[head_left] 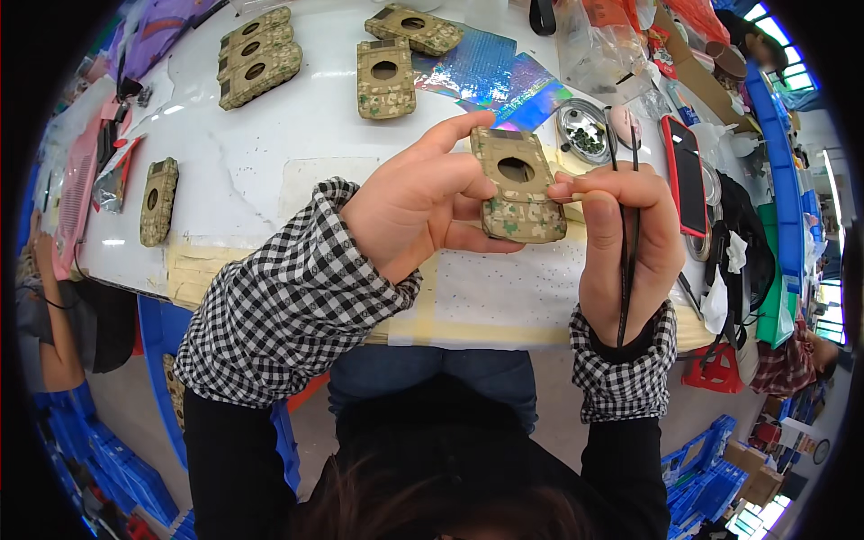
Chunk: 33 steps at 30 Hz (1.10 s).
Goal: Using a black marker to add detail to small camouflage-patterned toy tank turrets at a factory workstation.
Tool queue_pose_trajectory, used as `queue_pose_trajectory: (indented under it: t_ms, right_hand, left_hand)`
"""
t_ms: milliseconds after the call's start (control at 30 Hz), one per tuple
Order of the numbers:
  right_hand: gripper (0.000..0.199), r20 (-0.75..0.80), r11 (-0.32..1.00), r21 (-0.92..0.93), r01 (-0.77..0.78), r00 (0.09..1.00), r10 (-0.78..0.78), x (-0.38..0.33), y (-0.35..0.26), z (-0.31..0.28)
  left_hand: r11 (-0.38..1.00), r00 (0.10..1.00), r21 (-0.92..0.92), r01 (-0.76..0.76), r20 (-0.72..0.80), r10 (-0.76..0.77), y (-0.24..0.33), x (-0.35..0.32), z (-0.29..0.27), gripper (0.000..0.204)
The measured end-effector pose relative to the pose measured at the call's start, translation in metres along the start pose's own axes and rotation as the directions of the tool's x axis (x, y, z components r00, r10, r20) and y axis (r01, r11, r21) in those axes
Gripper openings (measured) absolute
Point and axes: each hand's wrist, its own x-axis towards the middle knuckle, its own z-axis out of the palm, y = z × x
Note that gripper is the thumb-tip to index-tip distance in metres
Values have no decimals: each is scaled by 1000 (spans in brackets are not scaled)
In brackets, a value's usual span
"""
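My left hand grips a camouflage toy tank hull, raised above the table, with a round opening in its top. My right hand is closed around black tweezers, whose tips point away from me. Its thumb and forefinger also pinch a thin pale stick or wire against the hull's right side; its exact kind is too small to tell. Beyond the right hand sits a round metal dish of small dark green parts.
More camouflage hulls stand at the back, including a row of them and a single hull. Another hull lies at the left. Shiny iridescent sheets lie behind my hands. A red-cased phone is at the right. Other people work at both sides.
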Motion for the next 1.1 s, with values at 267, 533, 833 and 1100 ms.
queue_pose_trajectory:
  t_ms: [267,533,833,1100]
  right_hand:
    - [6,7,1000,-25,-4,1000,4,0,-2,0]
    - [7,-9,1000,-30,-5,1000,5,0,0,2]
    - [6,-7,1000,-18,-15,1000,14,-1,-1,-3]
    - [5,-183,875,-483,-40,982,-57,0,3,-37]
  left_hand:
    - [1000,1000,12,4,-8,-4,1,-1,2,63]
    - [1000,1000,12,0,3,0,0,0,1,63]
    - [1000,1000,3,2,-5,-2,-1,1,-1,64]
    - [999,999,17,-33,-15,33,2,0,-2,66]
